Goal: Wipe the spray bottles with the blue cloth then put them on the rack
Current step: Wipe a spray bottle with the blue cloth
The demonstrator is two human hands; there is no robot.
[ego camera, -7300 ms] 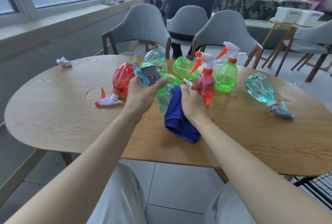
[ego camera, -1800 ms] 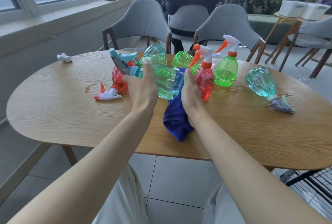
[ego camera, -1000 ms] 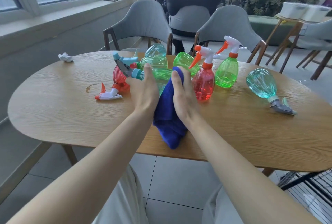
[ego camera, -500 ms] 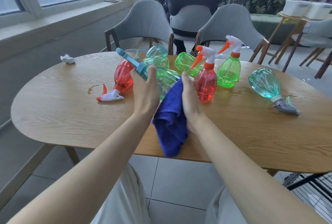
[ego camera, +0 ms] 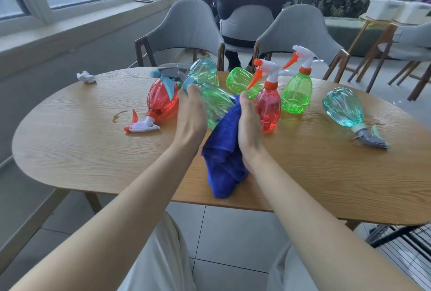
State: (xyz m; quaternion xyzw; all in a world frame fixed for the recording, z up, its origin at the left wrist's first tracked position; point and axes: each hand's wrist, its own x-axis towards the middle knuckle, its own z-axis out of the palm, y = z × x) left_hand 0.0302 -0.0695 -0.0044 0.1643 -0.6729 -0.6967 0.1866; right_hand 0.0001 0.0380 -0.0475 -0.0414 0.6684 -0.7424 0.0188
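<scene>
The wiping step is under way. The left hand (ego camera: 192, 115) grips a green spray bottle (ego camera: 218, 104) near its neck and holds it tilted above the table (ego camera: 70, 146). The right hand (ego camera: 249, 127) clutches the blue cloth (ego camera: 224, 157) against the bottle's side, and the loose end hangs past the table's edge. Other bottles (ego camera: 296, 94) wait just behind. The next move is probably to rub round the body, then carry the bottle down to the rack (ego camera: 405, 237) at lower right.
</scene>
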